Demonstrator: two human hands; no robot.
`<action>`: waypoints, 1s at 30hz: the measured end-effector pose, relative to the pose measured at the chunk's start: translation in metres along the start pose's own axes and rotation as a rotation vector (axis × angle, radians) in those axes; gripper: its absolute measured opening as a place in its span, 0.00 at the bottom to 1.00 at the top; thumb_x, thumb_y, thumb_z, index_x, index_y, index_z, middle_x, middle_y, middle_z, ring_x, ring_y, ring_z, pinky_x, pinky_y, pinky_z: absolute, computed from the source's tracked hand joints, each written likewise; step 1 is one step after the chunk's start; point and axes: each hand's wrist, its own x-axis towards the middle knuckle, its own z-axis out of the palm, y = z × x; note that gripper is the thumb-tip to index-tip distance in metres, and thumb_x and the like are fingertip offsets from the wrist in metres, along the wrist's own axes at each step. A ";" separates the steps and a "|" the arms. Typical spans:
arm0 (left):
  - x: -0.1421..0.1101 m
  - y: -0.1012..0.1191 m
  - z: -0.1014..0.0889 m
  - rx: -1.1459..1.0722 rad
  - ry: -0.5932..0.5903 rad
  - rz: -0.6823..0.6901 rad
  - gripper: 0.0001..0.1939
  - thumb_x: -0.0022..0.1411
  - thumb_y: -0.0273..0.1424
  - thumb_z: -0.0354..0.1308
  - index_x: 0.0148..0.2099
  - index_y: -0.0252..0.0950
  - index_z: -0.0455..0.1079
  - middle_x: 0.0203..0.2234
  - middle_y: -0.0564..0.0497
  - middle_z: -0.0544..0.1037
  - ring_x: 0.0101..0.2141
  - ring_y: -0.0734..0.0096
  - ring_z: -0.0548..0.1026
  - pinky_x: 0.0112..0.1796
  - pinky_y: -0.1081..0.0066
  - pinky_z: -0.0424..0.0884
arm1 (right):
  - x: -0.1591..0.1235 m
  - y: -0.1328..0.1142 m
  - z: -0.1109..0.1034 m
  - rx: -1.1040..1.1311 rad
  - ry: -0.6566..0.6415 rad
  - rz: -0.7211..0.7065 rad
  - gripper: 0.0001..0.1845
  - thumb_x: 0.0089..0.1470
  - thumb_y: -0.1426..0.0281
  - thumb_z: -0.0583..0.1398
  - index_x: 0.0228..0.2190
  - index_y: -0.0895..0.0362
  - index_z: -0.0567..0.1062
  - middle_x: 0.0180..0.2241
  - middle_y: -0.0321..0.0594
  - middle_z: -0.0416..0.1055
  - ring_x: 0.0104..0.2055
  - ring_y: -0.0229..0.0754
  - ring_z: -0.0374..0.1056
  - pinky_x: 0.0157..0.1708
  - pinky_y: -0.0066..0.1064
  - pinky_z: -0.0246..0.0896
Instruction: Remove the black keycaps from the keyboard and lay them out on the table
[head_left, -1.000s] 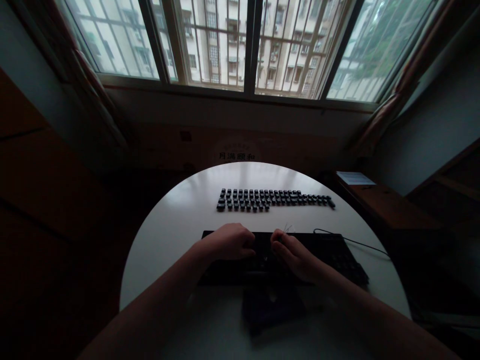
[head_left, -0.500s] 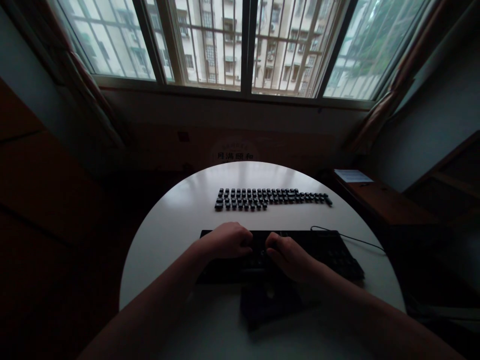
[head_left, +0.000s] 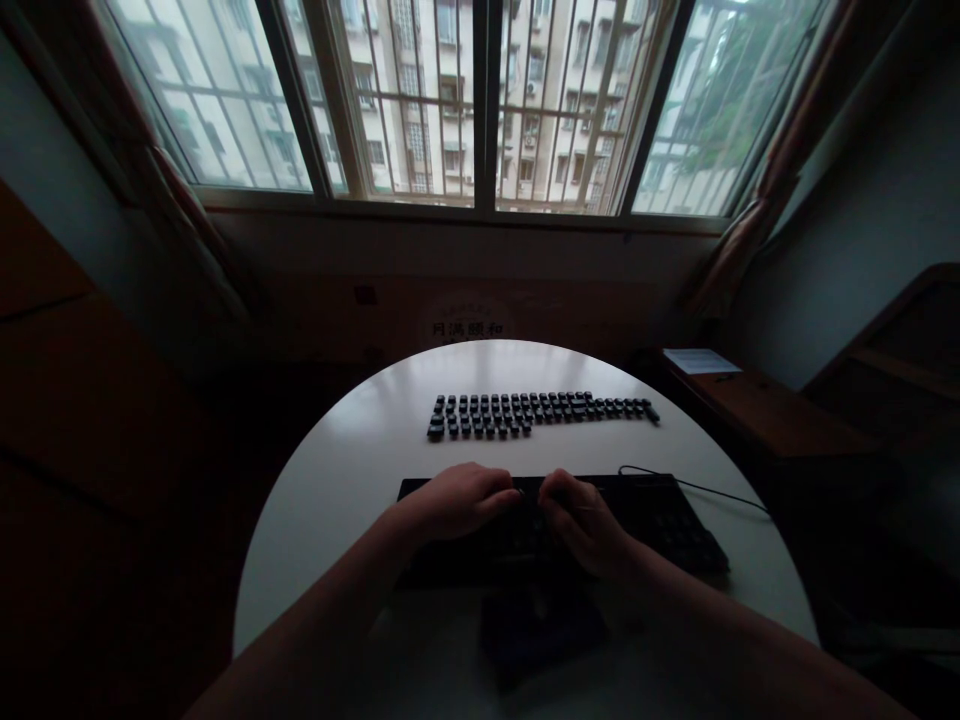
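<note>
A black keyboard (head_left: 480,565) lies across the white round table (head_left: 315,490), its middle partly covered by my hands. Over its upper middle, my left hand (head_left: 469,497) is closed, with thumb and fingertips together pointing right. My right hand (head_left: 581,515) faces it a short gap away, its fingers curled in a pinch above the keys. Whatever either hand grips is too dark and small to make out. Beyond the keyboard, loose black keycaps (head_left: 517,410) are laid out in several rows. Keys (head_left: 679,530) show at the keyboard's right end.
A cable (head_left: 705,486) runs from the keyboard's back over the table's right edge. Nearer me lies a dark flat object (head_left: 536,635), its kind unclear. To the right stands a brown wooden surface (head_left: 780,410) with papers (head_left: 701,361). A barred window (head_left: 487,120) is ahead.
The view has tilted up a little, so the table sits lower. My left thumb now stretches further right, and the gap between my hands has narrowed slightly. The keycap rows look unchanged.
</note>
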 end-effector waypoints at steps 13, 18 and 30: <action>-0.003 0.006 -0.001 -0.006 0.066 0.008 0.10 0.67 0.36 0.47 0.41 0.37 0.66 0.35 0.48 0.76 0.35 0.64 0.72 0.33 0.69 0.64 | 0.002 -0.021 -0.006 -0.387 -0.129 -0.306 0.06 0.53 0.76 0.55 0.31 0.53 0.66 0.29 0.34 0.62 0.23 0.34 0.54 0.24 0.28 0.47; -0.005 0.004 -0.003 -0.004 0.099 -0.021 0.09 0.67 0.33 0.44 0.42 0.37 0.64 0.36 0.48 0.75 0.37 0.63 0.72 0.35 0.68 0.65 | 0.005 -0.027 -0.013 -0.591 0.057 -0.309 0.07 0.58 0.72 0.53 0.28 0.54 0.66 0.27 0.36 0.62 0.25 0.38 0.58 0.27 0.31 0.53; -0.004 0.004 0.008 -0.190 0.076 0.144 0.11 0.71 0.35 0.45 0.48 0.36 0.64 0.42 0.46 0.75 0.41 0.64 0.73 0.42 0.67 0.67 | 0.011 -0.006 -0.008 -0.630 -0.053 -0.356 0.18 0.64 0.73 0.52 0.53 0.52 0.70 0.39 0.42 0.74 0.32 0.38 0.71 0.29 0.27 0.65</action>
